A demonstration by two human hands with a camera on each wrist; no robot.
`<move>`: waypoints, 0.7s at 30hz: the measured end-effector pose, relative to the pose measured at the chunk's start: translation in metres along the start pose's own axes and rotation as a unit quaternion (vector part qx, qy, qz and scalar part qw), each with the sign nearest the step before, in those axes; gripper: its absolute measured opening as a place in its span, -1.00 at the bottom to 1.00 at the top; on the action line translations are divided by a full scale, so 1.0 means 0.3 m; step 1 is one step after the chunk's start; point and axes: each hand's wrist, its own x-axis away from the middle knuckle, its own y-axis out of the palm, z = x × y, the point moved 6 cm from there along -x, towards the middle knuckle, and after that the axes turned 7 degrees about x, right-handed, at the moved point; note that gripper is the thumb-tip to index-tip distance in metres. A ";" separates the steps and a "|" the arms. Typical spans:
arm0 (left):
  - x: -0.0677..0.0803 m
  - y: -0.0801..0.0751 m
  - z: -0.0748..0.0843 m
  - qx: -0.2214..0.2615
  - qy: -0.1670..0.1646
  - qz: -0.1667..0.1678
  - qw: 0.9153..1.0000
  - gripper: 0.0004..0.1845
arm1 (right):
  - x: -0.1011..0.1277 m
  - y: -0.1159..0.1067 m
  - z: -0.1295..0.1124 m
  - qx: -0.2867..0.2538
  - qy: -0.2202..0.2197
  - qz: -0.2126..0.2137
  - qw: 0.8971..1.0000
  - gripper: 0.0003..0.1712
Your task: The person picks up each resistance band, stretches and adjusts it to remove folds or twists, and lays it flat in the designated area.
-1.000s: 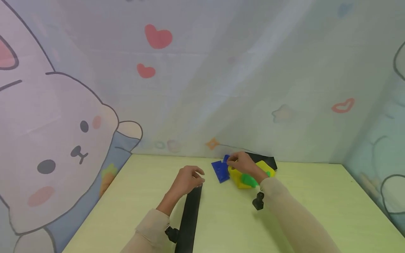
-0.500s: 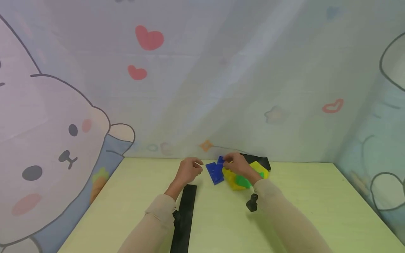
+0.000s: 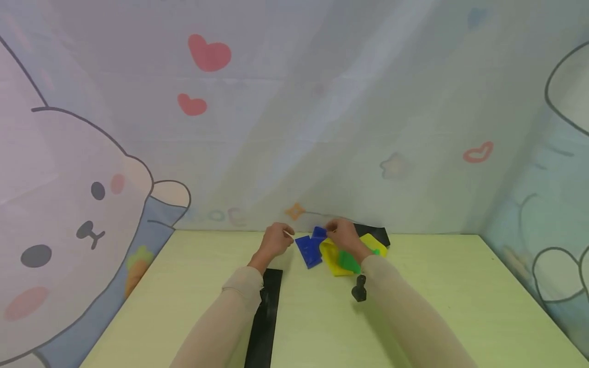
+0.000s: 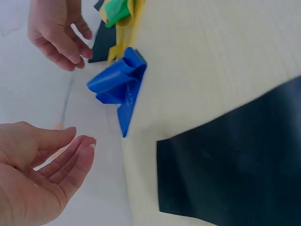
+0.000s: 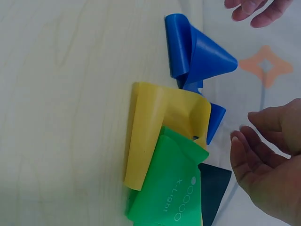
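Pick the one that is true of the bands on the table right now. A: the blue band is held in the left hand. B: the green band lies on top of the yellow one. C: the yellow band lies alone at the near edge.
B: in the right wrist view the green band overlaps the yellow band, while the blue band lies free of both hands.

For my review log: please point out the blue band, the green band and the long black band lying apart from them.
blue band [image 5: 197, 56], right wrist view, on its folded cone-like part.
green band [image 5: 164, 188], right wrist view, on its flat printed face.
long black band [image 4: 235, 155], left wrist view, on its flat end.
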 end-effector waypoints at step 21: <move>-0.118 0.120 -0.023 -0.083 0.045 -0.051 0.994 -0.73 | -0.090 0.083 0.035 0.098 -0.028 -0.065 0.993 -0.68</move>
